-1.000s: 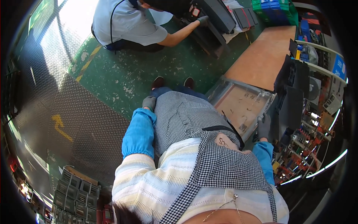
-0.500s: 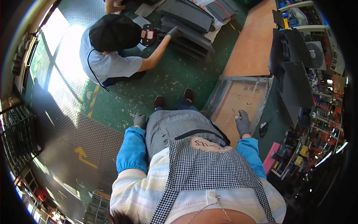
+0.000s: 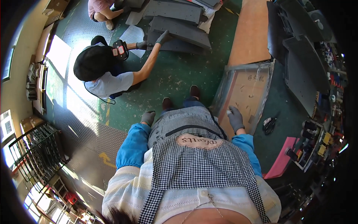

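Note:
My left hand point(image 3: 148, 118), in a grey glove, hangs beside my checked apron point(image 3: 190, 160) with its fingers loosely stretched. It holds nothing that I can see. My right hand point(image 3: 235, 118), also gloved in grey, is over a plastic-wrapped board point(image 3: 249, 89) at the right. Its fingers extend forward with the thumb apart, and a pale tip shows at the thumb. Whether that hand touches the board I cannot tell. Ahead to the left, a crouching person's gloved hand point(image 3: 164, 37) rests on a stack of dark grey panels point(image 3: 182, 31).
A brown board point(image 3: 244, 33) extends ahead. Dark panels point(image 3: 298, 71) lean at the right, near a black tool point(image 3: 269, 125) and a pink sheet point(image 3: 279, 158). A black rack point(image 3: 37, 155) stands left. Another person point(image 3: 102, 11) crouches at the far left.
The view has shifted, showing more of the left side. The crouching person has leaned lower, with both gloved hands now visible at the panels. My hands remain low at my sides.

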Action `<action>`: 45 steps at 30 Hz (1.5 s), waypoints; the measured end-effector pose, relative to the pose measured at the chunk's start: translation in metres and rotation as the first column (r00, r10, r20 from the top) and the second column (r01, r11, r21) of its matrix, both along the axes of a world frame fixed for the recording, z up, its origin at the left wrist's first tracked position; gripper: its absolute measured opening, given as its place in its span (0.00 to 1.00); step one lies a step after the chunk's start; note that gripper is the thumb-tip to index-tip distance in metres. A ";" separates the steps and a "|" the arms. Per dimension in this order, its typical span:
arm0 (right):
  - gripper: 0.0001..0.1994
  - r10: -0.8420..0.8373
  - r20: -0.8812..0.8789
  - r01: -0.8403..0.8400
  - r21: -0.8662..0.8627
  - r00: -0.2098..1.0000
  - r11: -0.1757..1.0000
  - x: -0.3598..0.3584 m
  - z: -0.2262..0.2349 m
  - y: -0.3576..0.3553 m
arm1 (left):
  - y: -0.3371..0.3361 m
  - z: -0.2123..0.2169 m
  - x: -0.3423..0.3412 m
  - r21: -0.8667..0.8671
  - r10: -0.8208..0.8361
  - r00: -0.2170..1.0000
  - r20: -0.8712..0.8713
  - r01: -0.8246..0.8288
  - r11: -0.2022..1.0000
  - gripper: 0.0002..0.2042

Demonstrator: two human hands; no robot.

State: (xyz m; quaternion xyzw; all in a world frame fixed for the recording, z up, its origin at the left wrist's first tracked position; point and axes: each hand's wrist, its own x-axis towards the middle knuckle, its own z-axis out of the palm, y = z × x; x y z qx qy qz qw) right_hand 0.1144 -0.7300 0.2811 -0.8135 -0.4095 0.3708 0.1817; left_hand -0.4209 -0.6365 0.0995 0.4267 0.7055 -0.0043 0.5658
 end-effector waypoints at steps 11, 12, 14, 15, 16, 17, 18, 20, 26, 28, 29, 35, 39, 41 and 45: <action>0.31 0.563 -0.294 -0.597 -0.032 0.772 0.802 -0.088 0.029 0.262 | 0.058 0.142 0.137 0.196 -0.080 0.997 0.020 0.075 0.978 0.17; 0.31 0.585 -0.283 -0.613 -0.012 0.760 0.790 -0.093 0.035 0.279 | 0.055 0.149 0.139 0.229 -0.085 0.996 0.041 0.073 0.971 0.16; 0.30 0.627 -0.227 -0.625 0.090 0.745 0.775 -0.111 0.045 0.303 | 0.039 0.149 0.123 0.242 0.006 1.000 0.021 -0.011 0.970 0.16; 0.30 0.651 -0.224 -0.646 0.105 0.725 0.756 -0.117 0.049 0.310 | 0.031 0.145 0.113 0.235 0.067 0.998 0.011 -0.068 0.970 0.16; 0.30 0.644 -0.255 -0.635 0.127 0.722 0.762 -0.118 0.048 0.314 | 0.021 0.143 0.103 0.242 0.094 0.996 0.008 -0.093 0.966 0.16; 0.30 0.632 -0.288 -0.621 0.141 0.720 0.771 -0.116 0.044 0.314 | 0.008 0.141 0.094 0.155 0.333 0.942 0.051 -0.337 0.929 0.15; 0.30 0.646 -0.289 -0.636 0.140 0.707 0.759 -0.115 0.038 0.312 | -0.004 0.140 0.085 0.057 0.551 0.831 0.073 -0.555 0.830 0.14; 0.28 0.639 -0.310 -0.627 0.150 0.704 0.764 -0.108 0.013 0.292 | -0.042 0.130 0.063 0.006 0.781 0.614 0.115 -0.786 0.618 0.11; 0.30 0.292 -0.453 -0.446 -0.283 0.843 0.849 -0.022 -0.056 0.207 | -0.159 0.094 0.022 0.288 -0.171 0.848 -0.501 0.350 0.891 0.12; 0.29 0.362 -0.291 -0.445 -0.302 0.885 0.843 0.009 -0.131 0.171 | -0.217 0.054 0.010 0.367 0.176 0.931 -0.320 -0.050 0.929 0.12; 0.29 0.390 -0.251 -0.459 -0.350 0.886 0.817 0.018 -0.141 0.159 | -0.225 0.044 0.004 0.382 0.200 0.921 -0.336 -0.061 0.922 0.12; 0.28 -0.044 -0.365 -0.108 -0.385 0.930 0.916 0.060 -0.126 0.122 | -0.104 0.120 0.033 0.113 0.706 0.701 -0.095 -0.697 0.708 0.11; 0.26 -0.185 -0.516 0.095 -0.196 0.836 0.976 0.052 -0.078 0.131 | -0.010 0.158 0.073 0.247 0.699 0.713 0.055 -0.688 0.682 0.13; 0.24 -0.134 -0.541 0.114 -0.071 0.830 0.991 0.049 -0.044 0.139 | 0.018 0.145 0.070 0.376 0.452 0.891 -0.037 -0.407 0.833 0.15; 0.24 -0.143 -0.480 0.219 0.107 0.866 0.970 0.067 0.016 0.124 | 0.068 0.158 0.115 0.375 0.235 0.972 0.025 -0.227 0.899 0.16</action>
